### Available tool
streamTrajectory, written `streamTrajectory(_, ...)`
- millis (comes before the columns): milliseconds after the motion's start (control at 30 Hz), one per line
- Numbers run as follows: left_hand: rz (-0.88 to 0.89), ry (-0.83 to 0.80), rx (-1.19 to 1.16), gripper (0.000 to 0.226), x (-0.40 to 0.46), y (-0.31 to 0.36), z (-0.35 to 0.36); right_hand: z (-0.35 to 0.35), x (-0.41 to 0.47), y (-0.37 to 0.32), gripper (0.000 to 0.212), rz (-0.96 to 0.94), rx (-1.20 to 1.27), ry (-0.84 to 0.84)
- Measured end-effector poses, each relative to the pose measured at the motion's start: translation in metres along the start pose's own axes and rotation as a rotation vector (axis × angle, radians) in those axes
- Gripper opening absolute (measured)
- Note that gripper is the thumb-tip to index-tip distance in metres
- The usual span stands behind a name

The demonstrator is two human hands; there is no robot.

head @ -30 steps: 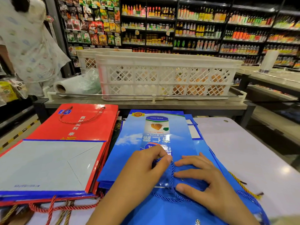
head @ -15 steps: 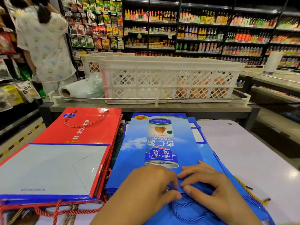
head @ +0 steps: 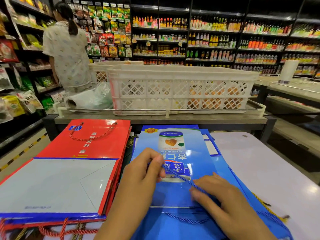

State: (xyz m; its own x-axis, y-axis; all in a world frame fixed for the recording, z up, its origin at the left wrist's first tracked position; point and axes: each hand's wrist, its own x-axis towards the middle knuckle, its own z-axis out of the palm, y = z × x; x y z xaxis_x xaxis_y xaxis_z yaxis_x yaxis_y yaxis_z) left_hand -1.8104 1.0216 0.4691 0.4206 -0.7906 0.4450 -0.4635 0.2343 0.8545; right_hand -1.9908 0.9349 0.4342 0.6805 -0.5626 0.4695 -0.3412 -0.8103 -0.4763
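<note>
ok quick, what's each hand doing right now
left hand: closed, pinching the blue rope handle
right hand: closed, pinching the same handle farther along

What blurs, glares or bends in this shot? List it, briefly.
Head view: the far shelves smear with motion blur at upper right and bow toward the edges, a wide-angle distortion; light glares off the white table at right; the right hand has soft, blurred fingertips; the blue bag has sharp print.
</note>
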Motion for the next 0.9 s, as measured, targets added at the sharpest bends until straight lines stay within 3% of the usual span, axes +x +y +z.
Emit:
streamTrajectory(67,0.091,0.071,0.247,0.023,0.000,-0.009,-0.005,-0.004,-0.002,-0.001,0.054,0.049,0.052,0.060)
streamTrajectory(133,0.281,0.034,0.505,0.014,-0.004,-0.012,-0.004,-0.004,-0.003,-0.001,0.056,0.066,0.029,0.076)
streamTrajectory(267,0.437,-0.175,0.602,0.035,-0.011,-0.016,0.012,0.000,-0.001,0.002,0.059,0.063,-0.005,0.057)
streamTrajectory(367,0.396,-0.193,0.577,0.031,-0.008,-0.017,0.012,-0.002,-0.002,0.000,0.062,0.109,0.044,0.057)
streamTrajectory(500,0.196,-0.077,0.316,0.041,-0.004,-0.012,0.004,-0.007,-0.009,-0.001,0.069,0.229,0.229,0.050)
streamTrajectory(600,0.086,0.003,0.256,0.036,0.000,-0.009,0.002,-0.010,-0.010,-0.006,0.039,0.260,0.378,0.039)
streamTrajectory(667,0.063,0.018,0.263,0.031,0.003,-0.009,0.004,-0.011,-0.009,-0.009,0.025,0.274,0.472,0.037)
streamTrajectory(800,0.045,0.015,0.321,0.028,0.012,-0.014,0.014,-0.011,-0.009,-0.012,0.033,0.288,0.597,0.082)
streamTrajectory(900,0.113,0.018,0.507,0.026,0.014,-0.022,0.019,-0.011,-0.009,-0.010,0.035,0.344,0.642,0.184)
